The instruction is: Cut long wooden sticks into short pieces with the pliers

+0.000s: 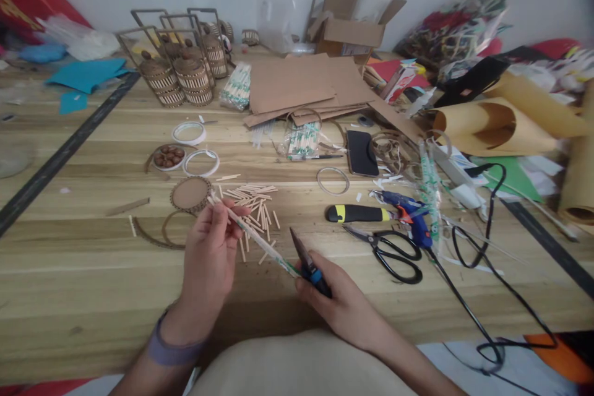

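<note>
Left fingers [218, 232] clamped on a slim paper-wrapped stick packet [260, 240], right fingers [310, 277] closed round dark pliers [312, 267] and pinching the packet's lower end, cut sticks [260, 201] scattered just beyond the left fingertips.

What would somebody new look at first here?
Probably the little lidded pots with tall handles, standing together at the back left. Then the bright blue glue gun on the right, and the pile of short wooden sticks just beyond the hands.
</note>
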### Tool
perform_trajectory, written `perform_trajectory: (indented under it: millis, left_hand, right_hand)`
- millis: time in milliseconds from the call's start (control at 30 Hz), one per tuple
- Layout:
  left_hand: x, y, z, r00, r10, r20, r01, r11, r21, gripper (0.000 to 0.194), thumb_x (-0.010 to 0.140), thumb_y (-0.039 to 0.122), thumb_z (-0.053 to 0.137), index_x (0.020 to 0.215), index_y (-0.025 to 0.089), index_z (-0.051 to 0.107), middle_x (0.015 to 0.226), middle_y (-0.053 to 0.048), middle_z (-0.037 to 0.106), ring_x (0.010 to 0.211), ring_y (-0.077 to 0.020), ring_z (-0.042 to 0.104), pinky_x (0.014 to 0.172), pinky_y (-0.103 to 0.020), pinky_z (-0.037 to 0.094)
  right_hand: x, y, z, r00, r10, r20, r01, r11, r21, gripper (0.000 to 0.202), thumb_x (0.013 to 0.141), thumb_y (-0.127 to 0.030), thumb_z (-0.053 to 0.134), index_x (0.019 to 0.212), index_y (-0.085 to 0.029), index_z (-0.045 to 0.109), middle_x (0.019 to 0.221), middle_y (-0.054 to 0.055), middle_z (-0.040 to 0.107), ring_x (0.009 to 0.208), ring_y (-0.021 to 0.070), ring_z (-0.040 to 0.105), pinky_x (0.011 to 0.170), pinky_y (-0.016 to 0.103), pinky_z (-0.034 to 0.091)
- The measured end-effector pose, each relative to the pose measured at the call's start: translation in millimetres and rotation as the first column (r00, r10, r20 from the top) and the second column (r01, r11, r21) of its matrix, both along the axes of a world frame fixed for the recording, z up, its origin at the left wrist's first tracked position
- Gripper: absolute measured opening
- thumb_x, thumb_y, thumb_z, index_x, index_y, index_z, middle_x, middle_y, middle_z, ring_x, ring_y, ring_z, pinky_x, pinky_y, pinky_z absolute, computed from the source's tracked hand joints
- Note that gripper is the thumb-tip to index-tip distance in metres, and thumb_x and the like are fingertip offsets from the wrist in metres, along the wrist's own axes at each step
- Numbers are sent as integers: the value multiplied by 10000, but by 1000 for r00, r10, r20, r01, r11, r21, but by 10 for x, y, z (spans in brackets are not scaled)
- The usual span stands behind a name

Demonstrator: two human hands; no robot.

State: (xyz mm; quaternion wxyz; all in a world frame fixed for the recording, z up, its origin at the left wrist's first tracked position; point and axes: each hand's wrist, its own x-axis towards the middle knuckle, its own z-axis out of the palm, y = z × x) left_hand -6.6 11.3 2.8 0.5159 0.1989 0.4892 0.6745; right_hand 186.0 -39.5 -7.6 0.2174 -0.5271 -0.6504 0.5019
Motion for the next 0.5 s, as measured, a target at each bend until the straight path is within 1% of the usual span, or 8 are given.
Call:
perform_trajectory:
  millis: [67,133,200,300,367,433,467,500]
  left_hand:
    - [66,-32,10,1000,-12,-29,13,1000,13,288,713,404,832,768,183,656,716,3,713,536,-74,504,504,-173,414]
    - [154,-82,11,998,-50,-47,51,999,19,329,719,453,821,759,179,642,715,1,719,525,-72,492,504,-177,411]
    - [240,-148,-1,991,-128,-46,128,992,-2,360,728,491,810,759,179,634,723,-5,732,515,-71,483,504,-180,415]
    - [325,-250,-40,959,-277,-66,275,961,-37,378,767,533,773,794,177,648,752,-20,748,528,-80,498,516,-187,432]
    - [334,-296,-67,932,-347,-104,343,938,-55,386,789,549,747,809,171,670,758,-25,746,545,-85,511,532,-192,442]
    - [302,-309,-83,910,-394,-127,387,919,-81,385,794,542,747,799,159,698,727,-23,729,559,-87,518,539,-190,440]
    - [273,-301,-85,908,-400,-127,391,916,-90,377,792,529,755,797,154,714,713,-21,721,561,-85,515,538,-185,434]
    - [239,-283,-82,918,-380,-115,371,924,-89,364,787,514,766,809,152,731,719,-21,722,563,-80,513,539,-179,431]
  right_hand:
    - [-4,-22,11,1000,-29,-11,30,997,65,103,894,-280,497,808,-226,478,725,-17,526,685,153,487,631,266,397]
    - [-17,-34,30,998,-52,-24,54,991,121,109,889,-278,499,799,-233,459,699,-27,503,646,145,470,598,257,386]
    - [-39,-35,51,997,-68,-48,74,986,152,108,891,-279,498,802,-237,452,684,-33,492,618,139,458,573,250,376]
    - [-85,-12,76,991,-96,-92,112,976,188,100,899,-266,488,809,-235,458,687,-32,495,608,134,454,567,248,375]
    - [-112,16,87,988,-105,-117,128,969,213,96,900,-256,487,812,-234,460,708,-25,503,621,135,451,577,251,379]
    - [-128,46,96,985,-108,-132,135,967,217,96,898,-256,491,811,-231,461,725,-18,510,637,138,451,589,254,381]
    - [-131,60,101,984,-112,-135,139,969,204,99,897,-260,493,809,-230,462,724,-18,512,643,140,453,591,256,381]
    - [-132,71,106,984,-118,-132,141,973,185,102,894,-265,496,805,-228,464,717,-19,510,646,141,454,592,256,377]
